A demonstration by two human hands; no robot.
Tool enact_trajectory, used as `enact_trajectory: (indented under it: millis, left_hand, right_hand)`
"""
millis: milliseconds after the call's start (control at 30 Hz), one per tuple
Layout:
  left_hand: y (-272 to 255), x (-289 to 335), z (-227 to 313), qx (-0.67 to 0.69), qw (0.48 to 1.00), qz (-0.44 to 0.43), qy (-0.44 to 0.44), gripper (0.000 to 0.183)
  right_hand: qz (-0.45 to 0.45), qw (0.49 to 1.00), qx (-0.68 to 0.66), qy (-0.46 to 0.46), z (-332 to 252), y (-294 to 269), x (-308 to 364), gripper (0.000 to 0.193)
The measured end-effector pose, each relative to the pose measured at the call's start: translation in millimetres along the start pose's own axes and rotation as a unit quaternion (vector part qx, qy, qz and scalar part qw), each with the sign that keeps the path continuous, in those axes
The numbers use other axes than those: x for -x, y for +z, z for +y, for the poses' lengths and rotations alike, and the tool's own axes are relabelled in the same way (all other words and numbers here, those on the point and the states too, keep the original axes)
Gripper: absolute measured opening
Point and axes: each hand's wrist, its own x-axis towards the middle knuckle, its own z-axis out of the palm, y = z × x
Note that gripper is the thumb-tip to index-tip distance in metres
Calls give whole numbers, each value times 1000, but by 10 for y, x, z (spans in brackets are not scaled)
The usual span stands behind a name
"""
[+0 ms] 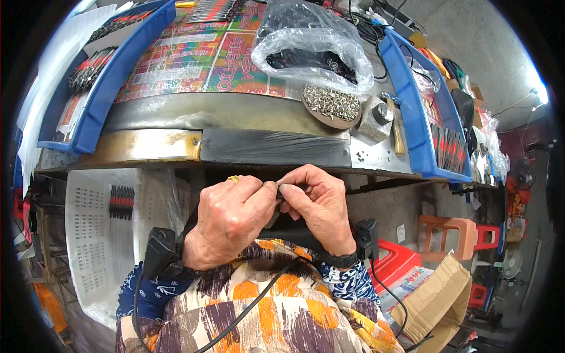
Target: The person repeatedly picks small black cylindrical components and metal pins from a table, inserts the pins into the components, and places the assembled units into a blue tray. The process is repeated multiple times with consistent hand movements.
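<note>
Left hand (232,206): fingertips pinched narrow on a small dark piece (279,192).
Right hand (318,197): thumb and forefinger closed on it too, exact contact hidden.
Metal-parts dish (324,121): beyond the grip, rightward.
Patterned clothing (259,288): below the grip; a slack pinch might drop the piece there.

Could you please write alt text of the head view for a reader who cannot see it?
A person's left hand and right hand meet before a patterned top, pinching a small dark piece, mostly hidden. Beyond, a workbench holds a dish of metal parts and a clear bag of black pieces, between two blue trays of black-and-red items.
</note>
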Motion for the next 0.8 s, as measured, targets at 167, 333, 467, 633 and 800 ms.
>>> enact_trajectory:
  millis: [167, 333, 467, 633, 800]
  left_hand:
    - [19, 3, 0, 7, 1000, -2, -4, 22]
    - [60, -2, -43, 5, 1000, 4, -7, 19]
    - [33, -15, -68, 20, 999, -7, -25, 20]
    - [29, -19, -72, 9, 1000, -9, -24, 21]
    - [64, -3, -58, 2, 1000, 9, -11, 17]
  right_hand:
    - [36, 998, 15, -39, 84, 33, 12, 9]
    - [36, 999, -4, -27, 152, 17, -1, 14]
    - [12, 999, -49, -4, 136, -17, -20, 21]
    - [-1, 1000, -22, 22, 79, -27, -15, 24]
    - [9, 999, -5, 32, 66, 19, 1, 21]
